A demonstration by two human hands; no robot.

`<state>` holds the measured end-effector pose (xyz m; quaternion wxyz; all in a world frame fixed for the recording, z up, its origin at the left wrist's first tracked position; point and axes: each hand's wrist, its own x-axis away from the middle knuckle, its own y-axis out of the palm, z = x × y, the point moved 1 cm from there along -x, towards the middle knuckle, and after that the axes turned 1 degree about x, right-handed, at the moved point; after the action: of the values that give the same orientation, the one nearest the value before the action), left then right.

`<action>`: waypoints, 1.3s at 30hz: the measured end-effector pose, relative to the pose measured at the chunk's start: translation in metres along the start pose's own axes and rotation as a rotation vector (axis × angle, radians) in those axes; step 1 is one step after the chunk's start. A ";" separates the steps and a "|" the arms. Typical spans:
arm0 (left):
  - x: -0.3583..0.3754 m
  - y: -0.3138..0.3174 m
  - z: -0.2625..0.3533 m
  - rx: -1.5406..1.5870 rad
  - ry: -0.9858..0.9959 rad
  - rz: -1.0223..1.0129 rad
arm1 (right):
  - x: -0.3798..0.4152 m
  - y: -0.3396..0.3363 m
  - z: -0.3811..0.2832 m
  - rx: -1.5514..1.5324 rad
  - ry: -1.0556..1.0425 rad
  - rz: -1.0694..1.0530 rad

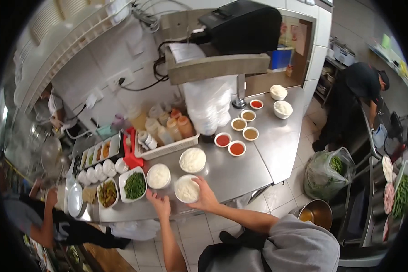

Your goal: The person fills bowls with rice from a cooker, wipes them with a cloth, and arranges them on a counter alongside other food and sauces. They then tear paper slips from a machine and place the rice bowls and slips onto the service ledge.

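My right hand (pixel 205 196) grips the side of a white bowl of rice (pixel 186 188) at the front of the steel counter. My left hand (pixel 159 204) is open beside it, fingers apart and holding nothing, close to the counter's front edge. Just beyond my left fingertips stand a second rice bowl (pixel 158 176) and a square white dish of chopped greens (pixel 134 185). A third rice bowl (pixel 192 160) sits farther back, behind the gripped one.
Small bowls of red sauce (pixel 237 148) and brown sauce (pixel 250 133) stand right of centre. More rice bowls (pixel 283 109) are at the far right. A basket of squeeze bottles (pixel 167 146) lines the wall. People work left and right (pixel 349 99); a metal pot (pixel 319 214) is on the floor.
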<state>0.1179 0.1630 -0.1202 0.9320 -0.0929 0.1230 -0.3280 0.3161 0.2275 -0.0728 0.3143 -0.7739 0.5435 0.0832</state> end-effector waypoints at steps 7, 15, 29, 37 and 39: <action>0.010 0.025 0.034 -0.081 0.096 0.116 | 0.031 -0.139 0.027 -0.151 0.150 0.077; -0.001 0.081 0.046 -0.312 0.181 0.483 | -0.109 -0.406 0.153 0.263 -0.080 0.721; -0.023 0.106 0.049 -0.434 0.158 0.693 | -0.306 -0.547 0.471 0.484 0.173 0.800; -0.030 0.101 0.047 -0.533 0.173 0.645 | -0.318 -0.595 0.510 0.655 -0.004 0.443; -0.028 0.108 0.058 -0.500 0.131 0.676 | -0.314 -0.579 0.425 0.404 -0.125 0.520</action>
<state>0.1775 0.2687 -0.0874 0.9261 -0.2493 0.2814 0.0307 0.8000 0.8429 -0.0313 0.4624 -0.5246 0.7080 0.0986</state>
